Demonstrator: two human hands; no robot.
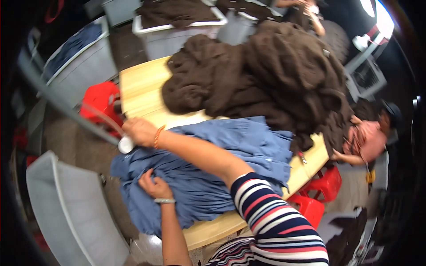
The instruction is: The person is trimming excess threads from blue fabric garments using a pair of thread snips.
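Note:
A pile of blue garments (239, 139) lies over the near side of the light wooden table (142, 84), its left end hanging past the edge. My left hand (156, 185) rests on the cloth at that end, fingers bent and apart. Crossing above it, my right hand (141, 132) is up at the far left of the pile, fingers closed. Just under them is a white round piece (126, 145), at the lower end of a grey curved arm (66, 104). What the right fingers hold is blurred.
A heap of dark brown garments (284, 66) covers the table's far side. Red stools (101, 99) stand by the table. Grey bins (75, 208) are at the left and back. At the right, a co-worker in a pink top (366, 139) touches the brown cloth.

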